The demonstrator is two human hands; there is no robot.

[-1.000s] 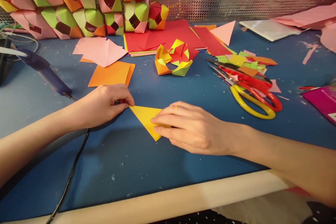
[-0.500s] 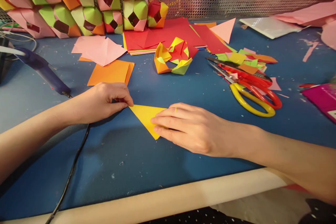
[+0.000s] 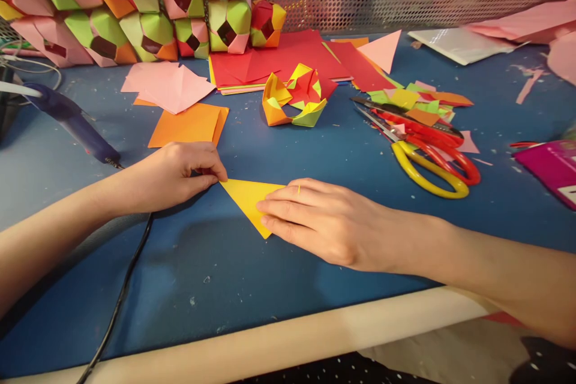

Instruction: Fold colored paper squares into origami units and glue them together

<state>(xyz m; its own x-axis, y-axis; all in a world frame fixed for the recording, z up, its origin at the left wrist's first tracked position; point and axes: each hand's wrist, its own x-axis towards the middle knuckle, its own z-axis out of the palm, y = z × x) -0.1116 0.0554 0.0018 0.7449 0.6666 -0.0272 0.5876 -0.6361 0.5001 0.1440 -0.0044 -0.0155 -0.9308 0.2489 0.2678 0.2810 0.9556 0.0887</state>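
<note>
A yellow paper folded into a triangle (image 3: 249,199) lies on the blue table with one point toward the front edge. My left hand (image 3: 191,171) pinches its left corner between thumb and forefinger. Flat over its right part rests my right hand (image 3: 321,219), fingers extended and lying side by side, hiding the right corner. Behind the hands stands a partly joined ring of folded red, yellow and green paper (image 3: 308,114). Orange squares (image 3: 186,125) lie just beyond my left hand.
Two pairs of scissors (image 3: 432,171) and paper scraps (image 3: 416,99) lie at the right. A blue glue gun (image 3: 74,123) is at the left, its black cable (image 3: 128,282) running to the front edge. Red sheets (image 3: 279,54) and stacked paper modules (image 3: 105,33) stand behind.
</note>
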